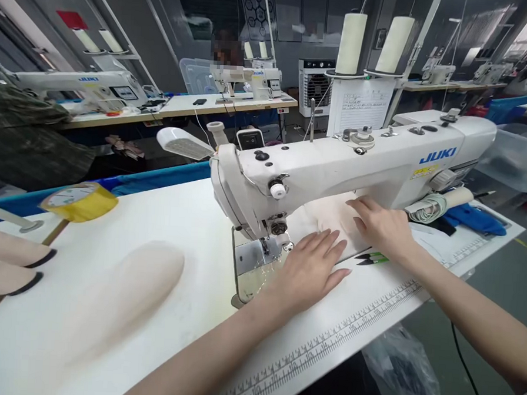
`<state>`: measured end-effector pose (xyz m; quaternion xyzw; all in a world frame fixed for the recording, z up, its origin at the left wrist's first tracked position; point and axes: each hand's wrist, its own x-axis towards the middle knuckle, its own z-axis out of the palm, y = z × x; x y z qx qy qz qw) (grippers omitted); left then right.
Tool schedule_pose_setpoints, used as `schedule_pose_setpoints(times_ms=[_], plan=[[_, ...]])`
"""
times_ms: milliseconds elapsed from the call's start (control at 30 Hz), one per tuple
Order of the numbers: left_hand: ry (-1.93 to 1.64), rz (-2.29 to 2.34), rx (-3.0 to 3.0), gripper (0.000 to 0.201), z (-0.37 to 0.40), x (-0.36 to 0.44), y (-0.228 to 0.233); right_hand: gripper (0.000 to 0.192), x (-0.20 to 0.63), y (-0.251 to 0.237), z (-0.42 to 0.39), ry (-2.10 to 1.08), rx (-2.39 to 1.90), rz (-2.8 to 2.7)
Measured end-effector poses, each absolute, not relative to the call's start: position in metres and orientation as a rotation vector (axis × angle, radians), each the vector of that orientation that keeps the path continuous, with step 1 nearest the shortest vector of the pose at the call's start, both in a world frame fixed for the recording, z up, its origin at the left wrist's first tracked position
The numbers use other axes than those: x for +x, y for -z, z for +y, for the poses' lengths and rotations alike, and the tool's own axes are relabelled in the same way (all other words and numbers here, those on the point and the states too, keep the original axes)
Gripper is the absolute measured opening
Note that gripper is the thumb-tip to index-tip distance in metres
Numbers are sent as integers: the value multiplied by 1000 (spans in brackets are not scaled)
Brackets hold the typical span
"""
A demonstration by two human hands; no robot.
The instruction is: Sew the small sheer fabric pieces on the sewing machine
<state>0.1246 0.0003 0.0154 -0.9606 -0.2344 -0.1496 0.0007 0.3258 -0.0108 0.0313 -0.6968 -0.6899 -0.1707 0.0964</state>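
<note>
A pale beige fabric piece (329,211) lies on the sewing machine bed, below the arm of the white sewing machine (318,165). My left hand (306,267) rests flat with its fingers spread, the fingertips on the fabric just right of the needle area (267,245). Farther right, my right hand (383,227) reaches under the machine arm and touches the fabric, its thumb and index finger apart. Loose thread bits lie around the metal needle plate (254,256). Green-handled tools (373,259) with dark tips lie below my right wrist.
Yellow tape (80,201) sits at the table's left, near beige pieces with black ends (10,261). A printed ruler (326,342) runs along the front edge. Coiled cord (428,207) and blue cloth (477,219) lie right. Thread cones (351,44) stand behind. People sit at other machines.
</note>
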Motion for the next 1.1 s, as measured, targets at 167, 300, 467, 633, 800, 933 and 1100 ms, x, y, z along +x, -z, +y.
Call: schedule_pose_setpoints(times_ms=[167, 300, 467, 633, 800, 933, 1100], plan=[[402, -821, -3045, 49, 3, 143, -9, 31, 315, -34, 7, 446, -1940, -2250], [477, -807, -3035, 46, 0, 142, -8, 31, 320, -36, 21, 431, -1989, -2108], [581, -884, -2970, 48, 17, 154, -5, 28, 324, -53, 3, 155, -1686, -1998], [486, -923, -3042, 60, 36, 160, 3, 23, 316, -83, -46, -973, -1533, -2137], [735, -952, -3247, 32, 13, 135, -13, 33, 307, -81, -67, -1275, -1527, -1809], [1339, -1287, -3765, 30, -18, 106, -31, 35, 298, -63, -68, -1284, -1508, -1695], [1881, -1483, -3955, 27, -44, 84, -42, 39, 297, -57, -74, -1326, -1537, -1695]])
